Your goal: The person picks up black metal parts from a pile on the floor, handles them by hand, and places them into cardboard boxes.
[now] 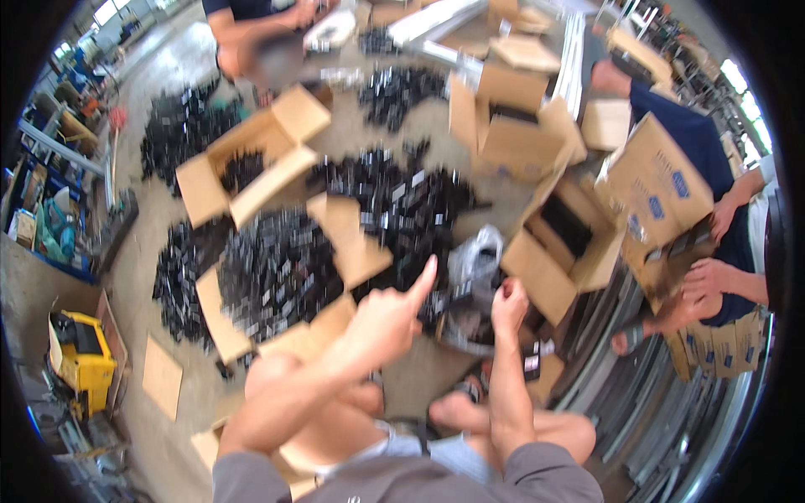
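My left hand is raised over the floor with its index finger stretched out and the other fingers curled; it holds nothing. It hovers beside a cardboard box heaped with small black parts. My right hand is closed, resting at a grey plastic bag among loose black parts; what its fingers grip is hidden. My bare knees and sandalled feet show below.
Several open cardboard boxes and piles of black parts cover the concrete floor. A person in dark blue at the right holds a box. Another person crouches at the top. A yellow machine stands at left; metal rails lie at right.
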`<state>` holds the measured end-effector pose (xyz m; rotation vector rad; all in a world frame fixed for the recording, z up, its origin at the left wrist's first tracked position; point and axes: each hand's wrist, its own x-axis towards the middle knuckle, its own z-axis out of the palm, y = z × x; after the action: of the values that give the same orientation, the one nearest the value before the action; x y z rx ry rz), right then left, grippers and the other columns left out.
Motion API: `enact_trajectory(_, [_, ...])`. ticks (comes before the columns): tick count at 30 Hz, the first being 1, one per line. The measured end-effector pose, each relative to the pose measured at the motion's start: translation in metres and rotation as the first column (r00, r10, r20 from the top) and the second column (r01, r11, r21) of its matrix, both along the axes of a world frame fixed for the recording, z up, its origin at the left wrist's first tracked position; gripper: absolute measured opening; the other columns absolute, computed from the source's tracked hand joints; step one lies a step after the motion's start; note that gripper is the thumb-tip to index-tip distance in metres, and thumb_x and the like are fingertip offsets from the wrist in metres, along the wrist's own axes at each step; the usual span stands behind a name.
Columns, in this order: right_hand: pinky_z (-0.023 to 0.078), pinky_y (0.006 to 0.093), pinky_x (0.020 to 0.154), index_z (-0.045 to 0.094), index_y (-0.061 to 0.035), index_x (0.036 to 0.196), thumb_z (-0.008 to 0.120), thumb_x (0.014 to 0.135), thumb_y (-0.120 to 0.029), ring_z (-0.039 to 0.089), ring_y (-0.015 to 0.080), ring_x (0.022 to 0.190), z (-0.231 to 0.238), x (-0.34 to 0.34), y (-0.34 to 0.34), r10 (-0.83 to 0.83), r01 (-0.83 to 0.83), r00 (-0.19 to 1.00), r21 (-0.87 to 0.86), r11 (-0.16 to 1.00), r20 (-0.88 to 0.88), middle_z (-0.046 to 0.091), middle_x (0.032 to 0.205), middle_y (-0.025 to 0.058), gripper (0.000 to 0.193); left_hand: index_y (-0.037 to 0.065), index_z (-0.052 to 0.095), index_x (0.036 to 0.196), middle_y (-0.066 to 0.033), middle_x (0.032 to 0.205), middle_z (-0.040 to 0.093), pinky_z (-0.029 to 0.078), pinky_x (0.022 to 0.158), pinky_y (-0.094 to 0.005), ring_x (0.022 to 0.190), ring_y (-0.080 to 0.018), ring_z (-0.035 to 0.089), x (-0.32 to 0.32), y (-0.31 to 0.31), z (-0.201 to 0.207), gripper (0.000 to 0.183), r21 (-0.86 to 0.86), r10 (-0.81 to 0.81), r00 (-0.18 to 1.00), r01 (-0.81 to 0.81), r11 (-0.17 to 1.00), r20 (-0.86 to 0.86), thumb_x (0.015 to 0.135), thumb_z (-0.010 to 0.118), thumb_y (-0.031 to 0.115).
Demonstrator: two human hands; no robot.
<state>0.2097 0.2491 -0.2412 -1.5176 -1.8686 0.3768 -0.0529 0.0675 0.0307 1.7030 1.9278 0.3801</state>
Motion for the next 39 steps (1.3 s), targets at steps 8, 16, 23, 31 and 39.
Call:
enact_trajectory(8, [0.056,0.029,0.076,0.076,-0.002,0.109,0.076,0.09,0.002,0.07,0.0145,0.081,0.21,-0.066,-0.121,0.421,-0.448,0.8,0.041,0.893,-0.427,0.075,0.096,0.0099,0.019,0.009,0.015,0.167,-0.0262,0.077,0.069,0.052,0.071,-0.0545,0.075,-0.0478,0.068,-0.003,-0.028,-0.019,0.111,0.046,0.028,1.0,-0.028,0.999,-0.007,0.08,0.084,0.01])
enact_trajectory(16, [0.046,0.0364,0.083,0.076,-0.0116,0.092,0.084,0.075,-0.007,0.068,0.0186,0.088,0.224,-0.096,-0.123,0.766,-0.749,0.636,0.312,0.585,0.091,0.074,0.086,-0.0008,0.02,0.004,0.013,0.167,-0.0241,0.076,0.069,0.053,0.069,-0.0521,0.074,-0.0441,0.068,0.006,-0.036,-0.032,0.117,0.156,0.022,1.0,-0.021,0.988,-0.007,0.074,0.084,0.007])
enact_trajectory(23, [0.045,0.0348,0.088,0.077,-0.0116,0.084,0.082,0.077,-0.009,0.068,0.0159,0.089,0.232,-0.099,-0.128,0.815,-0.816,0.565,0.232,0.53,0.127,0.075,0.082,-0.0017,0.009,0.001,0.012,0.166,-0.0233,0.077,0.069,0.054,0.069,-0.0514,0.074,-0.0429,0.069,0.004,-0.047,-0.031,0.117,0.178,0.019,1.0,-0.014,0.984,-0.022,0.074,0.084,0.006])
enact_trajectory(31, [0.044,0.0349,0.092,0.078,-0.0099,0.091,0.08,0.081,-0.009,0.068,0.0191,0.099,0.235,-0.095,-0.129,0.812,-0.831,0.551,0.214,0.513,0.192,0.077,0.1,0.0004,0.01,-0.004,0.016,0.164,-0.0256,0.077,0.069,0.054,0.071,-0.0518,0.076,-0.0437,0.069,0.004,-0.049,-0.028,0.113,0.182,0.021,1.0,-0.019,0.983,-0.009,0.074,0.084,0.008])
enact_trajectory(39, [0.052,0.0352,0.095,0.062,-0.0033,0.132,0.073,0.099,-0.016,0.067,0.0198,0.11,0.204,-0.076,-0.129,0.232,-0.409,0.68,-0.097,0.907,-0.695,0.068,0.123,0.009,0.037,0.004,0.047,0.155,-0.0229,0.102,0.075,0.056,0.079,-0.0466,0.089,-0.0428,0.072,-0.011,-0.052,-0.033,0.084,0.397,0.057,0.982,-0.125,0.909,0.179,0.081,0.085,0.016])
